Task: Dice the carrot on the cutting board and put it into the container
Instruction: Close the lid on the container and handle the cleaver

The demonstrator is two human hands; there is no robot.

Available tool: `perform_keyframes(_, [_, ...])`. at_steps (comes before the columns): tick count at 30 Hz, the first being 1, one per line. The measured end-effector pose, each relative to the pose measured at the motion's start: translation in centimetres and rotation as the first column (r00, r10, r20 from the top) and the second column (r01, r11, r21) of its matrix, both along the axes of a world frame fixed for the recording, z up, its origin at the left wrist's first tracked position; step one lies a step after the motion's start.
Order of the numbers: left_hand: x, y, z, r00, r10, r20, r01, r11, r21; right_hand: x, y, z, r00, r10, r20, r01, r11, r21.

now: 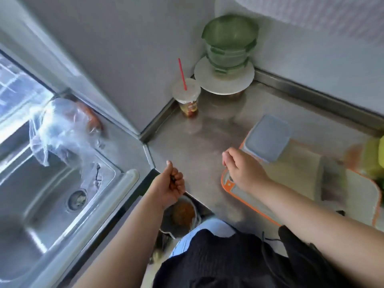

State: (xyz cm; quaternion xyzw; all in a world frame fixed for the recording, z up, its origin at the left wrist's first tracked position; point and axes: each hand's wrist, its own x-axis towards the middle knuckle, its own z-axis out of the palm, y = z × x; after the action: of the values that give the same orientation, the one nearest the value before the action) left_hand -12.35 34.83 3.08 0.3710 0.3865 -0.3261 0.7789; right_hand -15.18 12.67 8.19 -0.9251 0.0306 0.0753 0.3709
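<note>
The view is blurred by motion. A white cutting board with an orange rim [226,185] lies on the steel counter at the right. A clear rectangular container with a pale lid [268,138] stands at the board's far corner. My right hand [243,169] hovers over the board's left corner with its fingers curled under; what they hold, if anything, is hidden. My left hand [170,183] is curled into a fist, thumb up, past the counter's front corner, above a bin [182,210] with orange scraps. An orange thing, perhaps a carrot [91,119], shows behind a plastic bag by the sink.
A steel sink [52,204] fills the left, with a clear plastic bag [60,129] on its rim. In the back corner stand a cup with a red straw [187,96] and stacked green containers [228,42] on a white plate. A yellow-green thing [374,159] sits at the right edge.
</note>
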Motion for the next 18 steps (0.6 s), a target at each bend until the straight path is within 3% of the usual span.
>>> perform_keyframes(5, [-3.4,5.7,-5.9,0.967,0.155,-0.201,-0.105,0.966,0.238,0.6,4.3,-0.2,0.985,0.158,-0.069,-0.16,0.987,-0.031])
perform_keyframes(9, [-4.2,8.2,-9.2,0.958,0.173,-0.23,-0.089,0.937,0.337,0.7,6.1,-0.7,0.974,0.187,-0.128,-0.191,0.981,-0.025])
perform_keyframes(15, [-4.8,12.0,-17.2,0.942,0.192,-0.275,-0.092,0.937,0.336,0.7,7.3,-1.3,0.955,0.24,-0.175,-0.257,0.963,-0.081])
perform_keyframes(18, [-5.0,12.2,-16.1,0.91,0.257,-0.326,-0.139,0.929,0.343,1.0,7.4,-1.3,0.955,0.241,-0.175,-0.256,0.964,-0.068])
